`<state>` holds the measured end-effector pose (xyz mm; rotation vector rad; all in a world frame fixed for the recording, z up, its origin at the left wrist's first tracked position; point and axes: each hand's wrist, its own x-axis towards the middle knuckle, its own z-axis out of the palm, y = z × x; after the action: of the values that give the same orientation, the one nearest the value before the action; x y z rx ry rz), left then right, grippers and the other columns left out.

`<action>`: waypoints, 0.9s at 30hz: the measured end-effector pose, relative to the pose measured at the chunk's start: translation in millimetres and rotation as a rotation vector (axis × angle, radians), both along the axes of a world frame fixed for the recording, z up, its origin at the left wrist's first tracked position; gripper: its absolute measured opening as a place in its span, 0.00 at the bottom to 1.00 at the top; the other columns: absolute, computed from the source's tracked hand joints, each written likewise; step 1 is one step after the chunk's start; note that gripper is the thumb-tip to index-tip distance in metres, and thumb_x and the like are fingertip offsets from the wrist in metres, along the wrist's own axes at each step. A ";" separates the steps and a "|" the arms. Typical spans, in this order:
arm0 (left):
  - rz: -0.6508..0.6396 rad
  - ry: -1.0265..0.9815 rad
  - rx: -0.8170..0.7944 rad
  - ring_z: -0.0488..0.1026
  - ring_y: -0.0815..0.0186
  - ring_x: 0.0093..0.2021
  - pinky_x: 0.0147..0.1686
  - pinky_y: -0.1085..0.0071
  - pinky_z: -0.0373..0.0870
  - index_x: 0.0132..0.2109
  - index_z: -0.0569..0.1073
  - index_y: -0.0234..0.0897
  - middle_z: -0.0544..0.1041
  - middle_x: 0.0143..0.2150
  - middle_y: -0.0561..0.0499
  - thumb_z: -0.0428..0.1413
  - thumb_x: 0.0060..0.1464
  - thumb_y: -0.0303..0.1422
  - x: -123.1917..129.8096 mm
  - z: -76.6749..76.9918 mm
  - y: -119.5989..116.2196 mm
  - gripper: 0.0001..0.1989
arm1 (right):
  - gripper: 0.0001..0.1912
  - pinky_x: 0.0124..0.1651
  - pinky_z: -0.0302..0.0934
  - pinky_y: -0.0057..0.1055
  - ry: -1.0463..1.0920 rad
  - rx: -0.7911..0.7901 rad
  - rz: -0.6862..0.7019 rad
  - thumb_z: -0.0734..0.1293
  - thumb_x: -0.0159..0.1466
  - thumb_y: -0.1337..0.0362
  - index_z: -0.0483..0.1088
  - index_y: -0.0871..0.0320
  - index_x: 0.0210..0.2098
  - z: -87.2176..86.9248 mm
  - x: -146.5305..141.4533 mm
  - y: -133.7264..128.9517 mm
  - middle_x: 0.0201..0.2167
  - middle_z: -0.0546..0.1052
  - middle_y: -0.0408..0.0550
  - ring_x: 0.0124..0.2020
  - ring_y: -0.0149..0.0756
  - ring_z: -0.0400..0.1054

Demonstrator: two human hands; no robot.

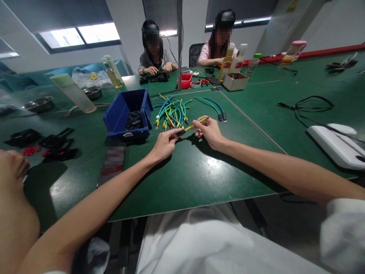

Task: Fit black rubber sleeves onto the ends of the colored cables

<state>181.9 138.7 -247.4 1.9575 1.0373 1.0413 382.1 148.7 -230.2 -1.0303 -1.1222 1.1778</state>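
Note:
My left hand (166, 144) pinches the dark sleeve (180, 133) at one end of a yellow wire (189, 127). The wire's other part lies in the closed fingers of my right hand (209, 133). Just beyond both hands spreads a loose pile of blue, green and yellow wires (172, 111), several with metal lugs. To its right lie a green wire and a blue wire (212, 105) with black sleeves (222, 116) at their near ends. A blue bin (128, 134) left of the pile holds small black pieces (134, 120).
A phone-like dark slab (113, 161) lies beside my left forearm. Black parts (58, 142) and another person's hand (13, 163) are at the left. A white device (336, 146) with a cable sits right. Bottles, a small box (235, 82) and two people are across the table.

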 end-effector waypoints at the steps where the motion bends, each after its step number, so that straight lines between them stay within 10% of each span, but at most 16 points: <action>1: 0.001 0.006 0.001 0.78 0.62 0.45 0.49 0.64 0.74 0.57 0.73 0.33 0.80 0.40 0.46 0.50 0.54 0.21 -0.5 -0.8 0.5 0.23 | 0.19 0.16 0.57 0.20 0.002 0.002 0.000 0.75 0.53 0.54 0.64 0.56 0.33 -0.1 0.0 0.1 0.23 0.77 0.42 0.15 0.26 0.66; 27: -0.068 -0.052 -0.091 0.79 0.63 0.43 0.49 0.61 0.75 0.55 0.71 0.30 0.79 0.49 0.41 0.48 0.58 0.23 5.8 7.0 -7.4 0.19 | 0.21 0.17 0.59 0.20 -0.043 -0.019 -0.044 0.73 0.54 0.48 0.65 0.58 0.32 -0.4 -1.5 0.5 0.21 0.76 0.43 0.19 0.28 0.71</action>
<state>187.8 131.3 -240.4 1.8698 0.9663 0.9863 380.7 149.1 -230.6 -1.0940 -1.1188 1.1381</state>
